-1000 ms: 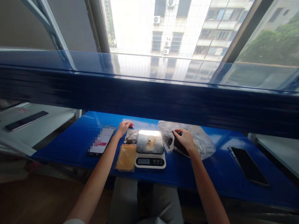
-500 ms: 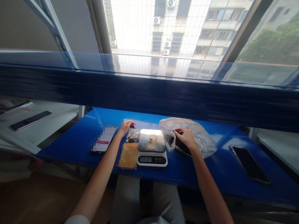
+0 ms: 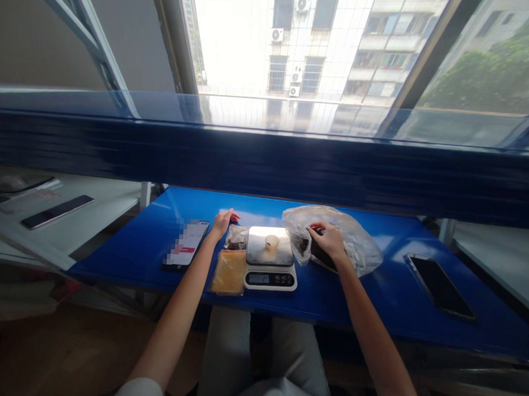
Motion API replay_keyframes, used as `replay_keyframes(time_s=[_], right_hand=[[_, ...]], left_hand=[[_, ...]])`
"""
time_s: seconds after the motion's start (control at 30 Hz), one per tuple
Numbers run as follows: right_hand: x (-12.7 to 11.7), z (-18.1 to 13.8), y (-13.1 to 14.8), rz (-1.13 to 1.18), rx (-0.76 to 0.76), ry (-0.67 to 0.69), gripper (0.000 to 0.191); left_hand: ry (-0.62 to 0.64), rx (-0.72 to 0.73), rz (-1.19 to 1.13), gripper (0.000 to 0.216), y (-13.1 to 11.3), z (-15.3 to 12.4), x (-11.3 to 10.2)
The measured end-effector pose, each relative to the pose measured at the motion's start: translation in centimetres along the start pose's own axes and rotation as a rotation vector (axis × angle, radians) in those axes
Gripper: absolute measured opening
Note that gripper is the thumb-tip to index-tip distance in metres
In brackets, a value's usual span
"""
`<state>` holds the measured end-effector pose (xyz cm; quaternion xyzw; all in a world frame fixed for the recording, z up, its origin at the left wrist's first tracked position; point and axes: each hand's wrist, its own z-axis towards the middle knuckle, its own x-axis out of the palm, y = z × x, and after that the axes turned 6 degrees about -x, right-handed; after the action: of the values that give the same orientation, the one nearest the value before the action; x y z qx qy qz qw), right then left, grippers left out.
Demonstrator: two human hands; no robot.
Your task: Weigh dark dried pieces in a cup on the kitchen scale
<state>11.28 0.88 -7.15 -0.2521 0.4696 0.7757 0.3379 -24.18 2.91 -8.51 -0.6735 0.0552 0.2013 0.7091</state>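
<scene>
My left hand (image 3: 222,223) lies on the blue table (image 3: 147,245), fingers stretched out loosely beside a small clear bag of dark stuff (image 3: 236,237). A small red spot shows at its fingertips; I cannot make out what it is. My right hand (image 3: 331,240) grips the mouth of a large clear plastic bag (image 3: 359,244) with dark contents. Between the hands stands a digital kitchen scale (image 3: 270,277) with a small tan cup (image 3: 271,242) on its platform. A flat yellow packet (image 3: 229,271) lies left of the scale.
A phone with a lit screen (image 3: 186,244) lies left of my left hand. A dark phone (image 3: 439,285) lies at the table's right. A blue shelf beam (image 3: 266,162) runs overhead at the back. A white table with another phone (image 3: 57,211) stands to the left.
The view has shifted slightly upward. Both hands stay in nearly the same places; the right hand keeps working at the bag's mouth.
</scene>
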Motion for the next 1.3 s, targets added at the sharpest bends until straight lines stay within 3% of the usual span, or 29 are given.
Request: replay_keyframes(time_s=[0.4,0.87,1.3], right_hand=[[-0.2,0.1,-0.3,0.172,-0.012,-0.169,0.028],[-0.2,0.0,-0.3,0.201,-0.005,-0.163,0.024],[-0.8,-0.1,0.2,0.197,-0.004,-0.188,0.039]], left_hand=[[-0.002,-0.011,-0.016,0.054,0.3,0.2,-0.2],[-0.01,0.005,-0.02,0.058,0.9,0.5,0.0],[-0.021,0.018,0.007,0.055,-0.2,0.0,0.2]])
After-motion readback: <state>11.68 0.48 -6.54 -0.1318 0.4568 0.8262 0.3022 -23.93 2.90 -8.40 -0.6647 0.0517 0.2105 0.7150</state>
